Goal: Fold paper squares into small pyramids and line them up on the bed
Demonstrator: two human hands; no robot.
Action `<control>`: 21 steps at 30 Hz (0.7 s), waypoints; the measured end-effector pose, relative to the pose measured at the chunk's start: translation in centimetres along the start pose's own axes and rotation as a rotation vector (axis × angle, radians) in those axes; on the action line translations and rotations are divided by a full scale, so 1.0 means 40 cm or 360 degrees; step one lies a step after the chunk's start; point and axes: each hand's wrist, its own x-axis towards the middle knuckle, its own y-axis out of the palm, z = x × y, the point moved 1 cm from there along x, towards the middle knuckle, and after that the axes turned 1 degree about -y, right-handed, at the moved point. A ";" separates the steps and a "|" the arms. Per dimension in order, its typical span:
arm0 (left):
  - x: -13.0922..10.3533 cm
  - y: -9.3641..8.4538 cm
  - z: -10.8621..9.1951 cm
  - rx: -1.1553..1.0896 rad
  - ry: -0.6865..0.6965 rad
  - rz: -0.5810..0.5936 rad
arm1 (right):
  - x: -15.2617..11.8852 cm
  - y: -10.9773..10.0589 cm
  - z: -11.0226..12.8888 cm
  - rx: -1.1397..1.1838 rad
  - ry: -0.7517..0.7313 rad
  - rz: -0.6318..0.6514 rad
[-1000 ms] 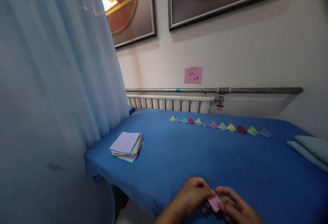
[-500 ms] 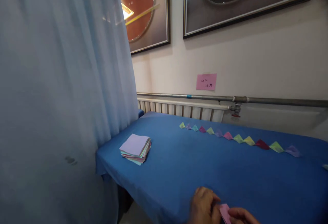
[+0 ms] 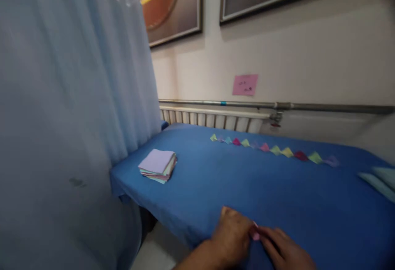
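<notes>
Close to the near edge of the blue-covered table, my left hand and my right hand meet around a small folded pink paper. Both hands are closed, and their fingers pinch the paper from either side. Most of the paper is hidden by the fingers, and motion blurs it a little. Farther back lies a row of small folded paper diamonds in green, purple, blue, red, pink and yellow. To the left of my hands rests a stack of square coloured paper with a lilac sheet on top.
A pale blue curtain hangs along the left side. Behind the table run a radiator and a metal pipe. Pale green folded pieces lie at the right edge. A pink note is on the wall.
The camera view has tilted down and turned slightly right, bringing the pale green pieces into view. My hands have drawn closer together around the pink paper, which now shows less.
</notes>
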 end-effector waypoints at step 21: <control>0.016 -0.031 0.047 0.0152 0.0104 0.0185 | -0.071 0.009 0.022 -0.0673 -0.0367 -0.0114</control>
